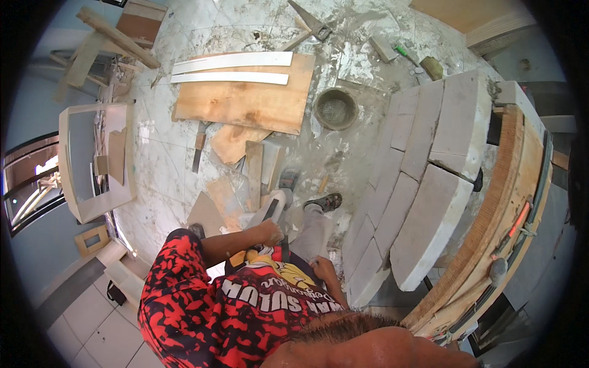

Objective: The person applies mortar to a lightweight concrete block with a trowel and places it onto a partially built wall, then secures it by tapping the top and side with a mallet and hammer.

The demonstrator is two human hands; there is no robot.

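My left hand is closed in front of my patterned shirt, at the end of the bent left arm. Beside it lies a pale curved shape with a dark stripe, whose kind I cannot make out. My right hand is curled low against the shirt, by my grey trouser leg. Whatever either hand holds, if anything, is hidden. A dark clog-like shoe is on the dirty floor ahead. Wooden offcuts lie just beyond my left hand.
Ahead lies a plywood sheet under two white strips. A round bucket stands right of it, and a handsaw lies farther off. A grey block wall rises close on my right, beside a curved wooden piece.
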